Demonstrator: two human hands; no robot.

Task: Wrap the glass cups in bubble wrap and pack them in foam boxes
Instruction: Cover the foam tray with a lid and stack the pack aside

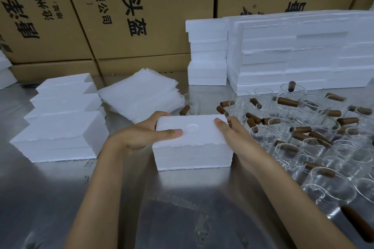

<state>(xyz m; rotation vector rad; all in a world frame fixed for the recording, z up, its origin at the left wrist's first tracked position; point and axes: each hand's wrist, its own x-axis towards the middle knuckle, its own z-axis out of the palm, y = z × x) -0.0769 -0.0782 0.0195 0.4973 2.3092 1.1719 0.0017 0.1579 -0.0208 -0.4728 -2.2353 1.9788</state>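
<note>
Both hands clamp the closed foam box (192, 141): left hand (141, 135) at nine o'clock, right hand (232, 133) at three. It looks light and crumbly, so gripping the ends gently seems best.

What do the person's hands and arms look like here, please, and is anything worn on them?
Both arms are bare as far as the frame shows: no sleeves, gloves, watch or rings visible. The left hand and right hand have short, unpainted nails.
</note>
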